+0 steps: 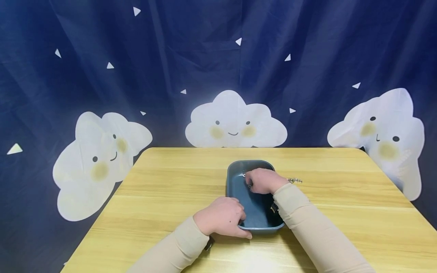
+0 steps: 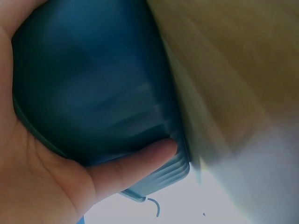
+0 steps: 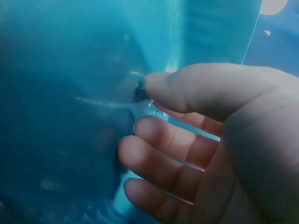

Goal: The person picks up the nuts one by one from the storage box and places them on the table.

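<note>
A blue-grey rectangular plastic bin (image 1: 254, 216) stands on the table. At its near left corner my left hand (image 1: 223, 217) holds the wall, with fingers over the rim and the thumb along the outside; the left wrist view shows that thumb (image 2: 135, 165) against the bin's outer wall (image 2: 103, 93). My right hand (image 1: 264, 181) reaches inside towards the far end. Between its thumb and index finger it pinches a small dark, shiny piece (image 3: 141, 91), whose kind I cannot tell. Close to the fingers, a tiny shiny piece (image 1: 244, 175) lies in the bin.
Several small shiny metal pieces (image 1: 295, 180) lie on the table just right of the bin, partly behind the right wrist. The light wooden table (image 1: 164, 182) extends on both sides. A dark blue curtain (image 1: 205, 57) with smiling clouds hangs behind the table's far edge.
</note>
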### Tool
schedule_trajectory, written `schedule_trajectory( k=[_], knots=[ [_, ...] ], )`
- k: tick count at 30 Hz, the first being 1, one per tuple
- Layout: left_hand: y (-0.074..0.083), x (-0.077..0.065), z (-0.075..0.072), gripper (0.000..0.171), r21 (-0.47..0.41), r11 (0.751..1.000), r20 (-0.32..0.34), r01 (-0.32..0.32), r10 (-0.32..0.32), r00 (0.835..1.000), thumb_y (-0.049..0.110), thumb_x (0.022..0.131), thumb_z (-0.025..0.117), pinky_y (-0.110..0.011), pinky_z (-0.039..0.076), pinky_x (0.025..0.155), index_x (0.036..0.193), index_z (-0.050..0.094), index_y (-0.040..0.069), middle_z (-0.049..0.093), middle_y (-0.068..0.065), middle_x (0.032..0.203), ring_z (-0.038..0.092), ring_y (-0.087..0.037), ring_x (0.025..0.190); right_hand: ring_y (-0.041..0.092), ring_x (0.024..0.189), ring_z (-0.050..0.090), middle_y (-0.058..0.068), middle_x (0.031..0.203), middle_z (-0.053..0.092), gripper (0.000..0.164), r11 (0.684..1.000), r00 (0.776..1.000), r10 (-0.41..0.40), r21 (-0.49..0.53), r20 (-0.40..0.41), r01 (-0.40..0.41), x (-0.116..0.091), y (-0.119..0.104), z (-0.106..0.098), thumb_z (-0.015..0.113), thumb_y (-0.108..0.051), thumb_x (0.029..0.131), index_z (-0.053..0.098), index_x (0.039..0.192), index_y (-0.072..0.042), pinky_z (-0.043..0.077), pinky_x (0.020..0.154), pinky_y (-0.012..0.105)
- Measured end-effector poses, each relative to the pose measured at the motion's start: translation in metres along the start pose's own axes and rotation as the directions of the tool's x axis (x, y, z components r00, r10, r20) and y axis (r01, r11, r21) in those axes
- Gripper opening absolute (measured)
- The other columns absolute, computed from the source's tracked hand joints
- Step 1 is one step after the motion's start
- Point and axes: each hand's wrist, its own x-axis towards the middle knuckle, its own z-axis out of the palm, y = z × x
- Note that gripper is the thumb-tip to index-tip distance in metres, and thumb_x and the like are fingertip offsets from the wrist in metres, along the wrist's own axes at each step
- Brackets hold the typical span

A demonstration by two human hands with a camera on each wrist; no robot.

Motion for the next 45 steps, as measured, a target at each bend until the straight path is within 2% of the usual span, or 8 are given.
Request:
schedule_trajectory(
  k=[7, 13, 22, 30, 36, 42, 45],
  knots=[
    [0.000, 0.000, 0.000, 0.050, 0.001, 1.000, 0.008, 0.004, -0.004, 1.000, 0.075, 0.081, 0.063, -0.023, 0.040, 0.058, 0.061, 0.055, 0.030, 0.047, 0.017, 0.065, 0.052, -0.007, 0.072, 0.014, 0.071, 0.055, -0.004, 0.080, 0.062, 0.010, 1.000, 1.000, -0.022, -0.022, -0.015, 0.021, -0.001, 0.001, 0.001, 0.071, -0.008, 0.085, 0.064, 0.086, -0.016, 0.050, 0.071, 0.034],
    [0.000, 0.001, 0.002, 0.050, -0.007, 1.000, 0.004, 0.002, -0.002, 1.000, 0.074, 0.081, 0.064, -0.023, 0.039, 0.058, 0.061, 0.056, 0.030, 0.046, 0.016, 0.064, 0.050, -0.007, 0.071, 0.013, 0.062, 0.051, -0.006, 0.068, 0.057, 0.016, 0.998, 0.998, -0.057, -0.038, -0.006, 0.057, 0.000, 0.000, 0.002, 0.068, -0.006, 0.083, 0.060, 0.075, -0.018, 0.046, 0.062, 0.030],
    [-0.001, 0.000, 0.002, 0.049, -0.014, 1.000, 0.012, 0.011, -0.011, 1.000, 0.075, 0.081, 0.063, -0.023, 0.040, 0.060, 0.064, 0.060, 0.029, 0.047, 0.016, 0.066, 0.050, -0.006, 0.072, 0.012, 0.055, 0.050, -0.007, 0.057, 0.054, 0.018, 0.998, 0.999, 0.008, -0.063, 0.053, -0.005, 0.002, -0.005, 0.004, 0.071, -0.014, 0.080, 0.060, 0.067, -0.020, 0.044, 0.058, 0.031],
    [-0.001, 0.000, 0.002, 0.049, -0.018, 1.000, 0.013, 0.007, -0.007, 1.000, 0.075, 0.082, 0.062, -0.023, 0.041, 0.061, 0.064, 0.059, 0.029, 0.047, 0.016, 0.066, 0.051, -0.006, 0.072, 0.012, 0.050, 0.046, -0.008, 0.051, 0.047, 0.020, 0.997, 0.999, 0.028, -0.077, 0.038, -0.025, 0.002, -0.004, 0.006, 0.069, -0.019, 0.080, 0.060, 0.062, -0.019, 0.040, 0.053, 0.029],
    [-0.001, 0.001, 0.003, 0.050, -0.025, 1.000, 0.010, 0.000, 0.000, 1.000, 0.074, 0.082, 0.062, -0.022, 0.041, 0.062, 0.062, 0.056, 0.029, 0.046, 0.016, 0.063, 0.051, -0.006, 0.071, 0.012, 0.047, 0.040, -0.009, 0.050, 0.042, 0.022, 1.000, 1.000, -0.021, -0.015, -0.009, 0.021, 0.002, -0.002, 0.002, 0.068, -0.019, 0.080, 0.057, 0.060, -0.020, 0.034, 0.050, 0.028],
    [-0.002, 0.001, 0.003, 0.050, -0.032, 0.999, 0.005, -0.001, 0.001, 1.000, 0.074, 0.082, 0.063, -0.022, 0.041, 0.062, 0.060, 0.054, 0.030, 0.045, 0.016, 0.062, 0.052, -0.006, 0.071, 0.012, 0.051, 0.044, -0.009, 0.057, 0.049, 0.017, 0.998, 0.998, -0.026, 0.057, -0.058, 0.029, 0.000, -0.002, -0.007, 0.068, -0.017, 0.081, 0.059, 0.067, -0.021, 0.037, 0.052, 0.028],
    [-0.002, 0.001, 0.003, 0.051, -0.039, 0.999, 0.013, 0.000, 0.001, 1.000, 0.074, 0.082, 0.063, -0.021, 0.041, 0.063, 0.059, 0.052, 0.029, 0.043, 0.016, 0.061, 0.051, -0.006, 0.070, 0.012, 0.051, 0.043, -0.008, 0.057, 0.048, 0.016, 0.996, 0.996, -0.032, 0.082, -0.079, 0.039, -0.002, -0.002, -0.010, 0.067, -0.016, 0.080, 0.058, 0.067, -0.020, 0.036, 0.052, 0.029]
  ],
)
